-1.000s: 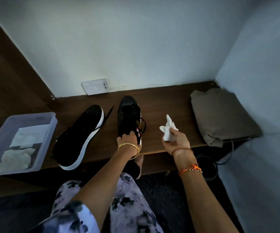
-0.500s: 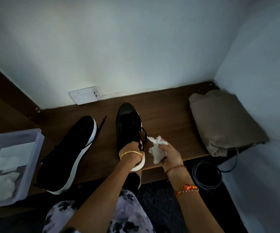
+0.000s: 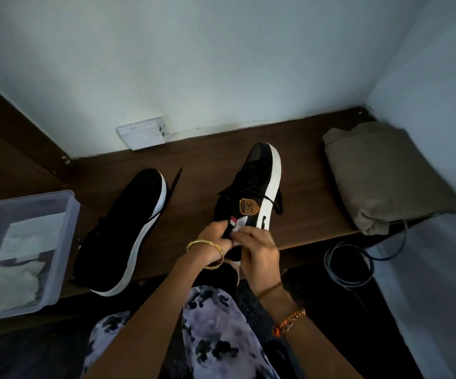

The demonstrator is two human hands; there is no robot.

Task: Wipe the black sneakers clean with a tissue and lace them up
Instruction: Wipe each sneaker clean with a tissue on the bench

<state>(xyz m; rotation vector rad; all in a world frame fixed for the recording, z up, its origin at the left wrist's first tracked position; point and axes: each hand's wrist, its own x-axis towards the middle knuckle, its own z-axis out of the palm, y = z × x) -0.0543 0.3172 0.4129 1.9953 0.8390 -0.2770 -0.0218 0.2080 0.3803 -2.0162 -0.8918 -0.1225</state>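
Two hands meet at the heel of a black sneaker point(image 3: 251, 187) tipped onto its side on the dark wooden worktop point(image 3: 199, 160): the left hand point(image 3: 213, 242) has its fingers clamped on the heel collar, while the right hand point(image 3: 259, 253) has its fingers closed on a white tissue point(image 3: 239, 225) pressed against the shoe near its gold crest. Its partner, the second sneaker point(image 3: 128, 228), lies to the left beside a clear plastic bin point(image 3: 65, 214) holding tissues, with a folded tan cloth point(image 3: 385, 176) at the far right.

Home corner: wooden shelf point(image 3: 199, 170), wall socket point(image 3: 143, 132).
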